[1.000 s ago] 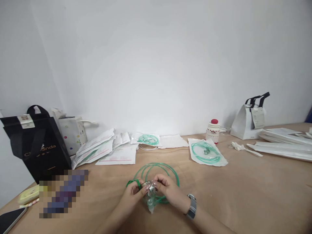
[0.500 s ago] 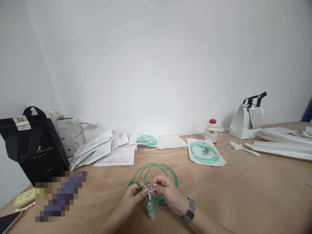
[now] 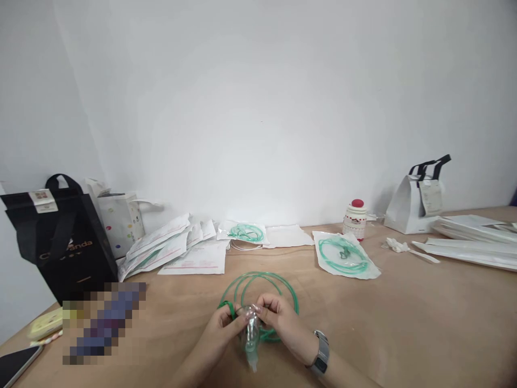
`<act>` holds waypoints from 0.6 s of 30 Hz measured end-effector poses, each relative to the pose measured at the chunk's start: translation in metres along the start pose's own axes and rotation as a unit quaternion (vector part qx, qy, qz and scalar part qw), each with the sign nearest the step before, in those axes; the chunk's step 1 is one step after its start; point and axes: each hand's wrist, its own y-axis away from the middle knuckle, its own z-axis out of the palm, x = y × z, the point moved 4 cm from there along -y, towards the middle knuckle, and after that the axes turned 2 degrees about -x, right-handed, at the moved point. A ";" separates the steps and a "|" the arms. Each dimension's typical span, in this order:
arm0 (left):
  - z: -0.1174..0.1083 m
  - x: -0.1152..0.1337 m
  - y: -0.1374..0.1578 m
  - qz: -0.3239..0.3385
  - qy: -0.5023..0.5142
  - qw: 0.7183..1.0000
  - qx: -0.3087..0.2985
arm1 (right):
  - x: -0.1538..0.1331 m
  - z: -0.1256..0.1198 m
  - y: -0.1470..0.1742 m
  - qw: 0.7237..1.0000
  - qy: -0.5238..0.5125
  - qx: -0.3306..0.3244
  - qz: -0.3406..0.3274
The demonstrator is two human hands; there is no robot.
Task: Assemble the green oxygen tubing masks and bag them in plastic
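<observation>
A clear plastic oxygen mask [image 3: 252,330] is held between my two hands near the front of the table, its green-tinted connector end pointing toward me. My left hand [image 3: 222,330] pinches the mask's left edge with the thumb on top. On the other edge, my right hand [image 3: 280,319] grips with thumb and bent fingers; a metal watch is on that wrist. A green strap [image 3: 227,306] loops beside my left fingers. Coiled green tubing [image 3: 294,293] lies on the table behind and beneath the hands.
Packaged green tubing [image 3: 346,256] lies to the right, another pack [image 3: 244,233] near the wall. White packets [image 3: 194,258] are stacked on the left beside a black bag [image 3: 76,253]. A white jar with a red lid [image 3: 355,220], a white bag [image 3: 407,207] and long packs [image 3: 472,250] stand right.
The view has shifted slightly, so everything sits a little differently in the frame. Both hands keep their hold on the mask, and the green strap by my left fingers has a changed loop.
</observation>
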 end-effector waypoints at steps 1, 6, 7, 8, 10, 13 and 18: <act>0.000 0.000 0.000 0.002 0.003 1.000 -0.002 | -0.001 0.000 0.000 1.000 0.014 0.002 -0.007; 0.000 0.001 0.000 0.000 0.024 1.000 -0.014 | -0.003 0.003 0.002 0.999 0.032 -0.013 0.003; -0.001 0.002 0.000 -0.002 0.029 0.999 -0.014 | -0.003 0.004 0.002 0.999 0.029 -0.016 0.010; -0.001 0.003 0.001 -0.004 0.035 0.999 -0.013 | -0.002 0.004 0.002 1.000 0.023 -0.016 0.014; -0.002 0.006 0.002 -0.010 0.046 0.999 -0.010 | -0.001 0.005 0.002 1.000 0.003 -0.016 0.023; 0.000 0.011 0.006 -0.020 0.059 0.998 -0.014 | 0.001 0.007 0.002 0.998 -0.046 -0.017 0.037; 0.002 0.015 0.007 -0.042 0.083 0.996 -0.010 | -0.003 0.010 0.004 0.999 -0.016 -0.039 0.024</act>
